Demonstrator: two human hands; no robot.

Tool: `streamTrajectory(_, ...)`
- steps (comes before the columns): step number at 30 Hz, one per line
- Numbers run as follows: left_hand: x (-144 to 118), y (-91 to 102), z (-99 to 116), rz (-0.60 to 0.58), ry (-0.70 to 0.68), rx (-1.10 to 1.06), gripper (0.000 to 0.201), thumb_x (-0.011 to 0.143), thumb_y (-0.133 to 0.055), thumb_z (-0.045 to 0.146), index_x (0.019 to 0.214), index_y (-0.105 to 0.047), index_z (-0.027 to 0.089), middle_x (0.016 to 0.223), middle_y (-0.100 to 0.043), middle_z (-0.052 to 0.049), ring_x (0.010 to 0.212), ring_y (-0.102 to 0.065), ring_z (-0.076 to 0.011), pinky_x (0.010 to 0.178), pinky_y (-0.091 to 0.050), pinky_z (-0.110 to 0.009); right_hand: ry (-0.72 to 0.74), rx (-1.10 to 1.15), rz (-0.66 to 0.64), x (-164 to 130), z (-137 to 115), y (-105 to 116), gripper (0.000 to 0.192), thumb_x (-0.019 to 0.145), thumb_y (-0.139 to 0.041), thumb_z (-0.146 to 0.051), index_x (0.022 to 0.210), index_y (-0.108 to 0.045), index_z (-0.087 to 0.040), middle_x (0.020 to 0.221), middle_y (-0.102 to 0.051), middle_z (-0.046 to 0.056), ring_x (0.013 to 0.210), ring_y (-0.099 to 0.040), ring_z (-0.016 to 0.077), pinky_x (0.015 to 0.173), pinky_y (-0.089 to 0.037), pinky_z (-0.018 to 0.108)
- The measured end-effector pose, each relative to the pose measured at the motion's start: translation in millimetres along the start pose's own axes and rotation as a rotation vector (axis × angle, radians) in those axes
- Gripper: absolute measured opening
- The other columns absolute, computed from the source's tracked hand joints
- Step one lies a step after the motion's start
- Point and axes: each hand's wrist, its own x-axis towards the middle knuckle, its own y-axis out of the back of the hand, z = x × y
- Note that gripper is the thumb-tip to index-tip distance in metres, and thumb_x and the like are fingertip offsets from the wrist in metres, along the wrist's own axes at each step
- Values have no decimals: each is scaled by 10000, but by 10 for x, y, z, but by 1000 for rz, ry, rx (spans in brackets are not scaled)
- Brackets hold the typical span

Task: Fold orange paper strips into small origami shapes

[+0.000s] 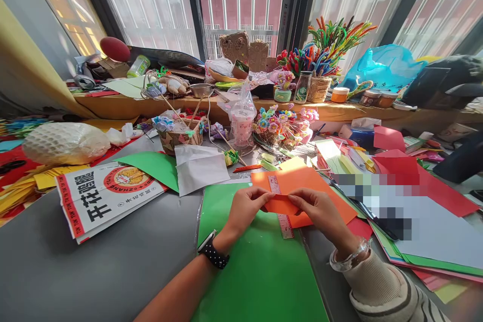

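Observation:
A small piece of orange paper (282, 205) is stretched between my two hands, folded or narrow along its length. My left hand (245, 210) pinches its left end between thumb and fingers. At the other end, my right hand (319, 210) grips it the same way. Below the hands lie a pink patterned ruler (286, 227) and a larger orange sheet (335, 201). The ruler's middle is hidden behind the held paper. Under all this a green mat or sheet (256, 271) covers the front of the table.
On the left lies a printed paper bag (109, 201) beside a green sheet (154, 166) and a white sheet (202, 166). Paper flowers (283, 123), a plastic cup (242, 123) and a basket (179, 136) stand behind. Coloured paper (441, 231) and scissors (362, 206) lie right.

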Motion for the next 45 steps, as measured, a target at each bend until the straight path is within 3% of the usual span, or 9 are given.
streamTrajectory(11, -16, -5, -40, -1, -107, 8, 229, 686, -539, 330, 711, -654, 133, 650, -624, -32, 603, -548, -138, 558, -440, -218, 50, -4, -35, -9, -71, 39, 200, 741, -497, -321, 738, -613, -158, 679, -626, 20, 622, -566, 138, 563, -448, 212)
streamTrajectory(18, -32, -28, -47, -30, -110, -36, 202, 675, -561, 321, 691, -606, 125, 632, -615, -29, 577, -556, -128, 541, -454, -218, 56, -10, -42, -16, -81, 24, 210, 741, -499, -327, 738, -619, -155, 675, -635, 26, 616, -573, 141, 551, -449, 214)
streamTrajectory(30, -70, -50, -37, -112, -183, 151, 191, 705, -534, 318, 676, -590, 138, 621, -611, -22, 576, -556, -122, 537, -444, -211, 98, -168, -44, -54, -114, -21, 222, 737, -508, -338, 746, -644, -163, 733, -669, 44, 666, -597, 161, 564, -453, 216)
streamTrajectory(39, -18, 8, -28, -93, -63, -37, 207, 678, -556, 331, 654, -547, 125, 575, -570, -6, 531, -551, -116, 517, -457, -222, 107, -165, -21, -18, -99, 107, 255, 746, -480, -360, 696, -636, -164, 628, -645, 32, 582, -577, 150, 537, -447, 222)
streamTrajectory(45, 10, 20, -28, -69, -37, -100, 218, 652, -587, 332, 644, -537, 121, 567, -560, -5, 522, -551, -120, 506, -453, -228, 73, -110, 1, 1, -86, 186, 241, 736, -491, -365, 714, -638, -175, 672, -649, 33, 630, -583, 166, 545, -459, 230)
